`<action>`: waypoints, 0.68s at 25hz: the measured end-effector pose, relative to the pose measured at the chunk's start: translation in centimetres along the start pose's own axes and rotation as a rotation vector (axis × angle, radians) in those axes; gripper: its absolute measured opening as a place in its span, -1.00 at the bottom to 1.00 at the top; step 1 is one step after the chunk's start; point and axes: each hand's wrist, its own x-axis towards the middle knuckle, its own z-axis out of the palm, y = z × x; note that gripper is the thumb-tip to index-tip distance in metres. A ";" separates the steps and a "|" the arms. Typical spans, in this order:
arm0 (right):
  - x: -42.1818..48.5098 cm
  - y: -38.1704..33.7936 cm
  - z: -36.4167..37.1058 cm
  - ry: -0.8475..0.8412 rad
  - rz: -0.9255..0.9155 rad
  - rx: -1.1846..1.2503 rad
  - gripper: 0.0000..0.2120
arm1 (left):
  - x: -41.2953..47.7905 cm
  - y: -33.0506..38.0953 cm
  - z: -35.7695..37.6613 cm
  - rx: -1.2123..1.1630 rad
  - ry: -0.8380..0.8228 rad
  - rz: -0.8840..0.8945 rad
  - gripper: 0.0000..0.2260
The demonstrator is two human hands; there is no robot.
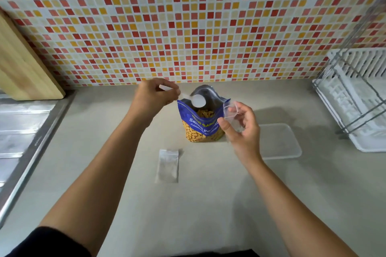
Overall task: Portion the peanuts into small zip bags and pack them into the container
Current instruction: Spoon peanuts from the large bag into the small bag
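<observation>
Left hand (155, 95): spoon (198, 100); right hand (242, 125): bag (230, 110)

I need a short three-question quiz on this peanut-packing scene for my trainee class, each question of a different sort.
1. Multiple choice: the left hand holds A) a knife, B) a white spoon, C) a lid.
2. True or false: the spare zip bag lying on the counter is full of peanuts.
3. Short answer: what does the right hand pinch beside the peanut bag?
Key: 1 B. 2 False; it lies flat and empty. 3 A small clear zip bag.
</observation>
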 end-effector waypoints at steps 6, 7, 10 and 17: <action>1.9 0.0 0.1 -0.072 0.044 -0.021 -0.58 | 0.5 -0.4 3.1 0.494 0.053 0.202 -0.79; 2.1 0.0 0.1 -0.097 0.061 -0.036 -0.58 | 0.6 -0.6 3.7 0.627 0.032 0.236 -0.80; 2.4 0.4 0.0 -0.130 0.086 -0.087 -0.55 | 1.0 -1.4 5.6 0.827 -0.013 0.171 -0.80; 2.6 0.4 -0.4 -0.166 0.103 -0.131 -0.53 | 2.3 -2.0 6.3 0.458 0.007 -0.139 -0.83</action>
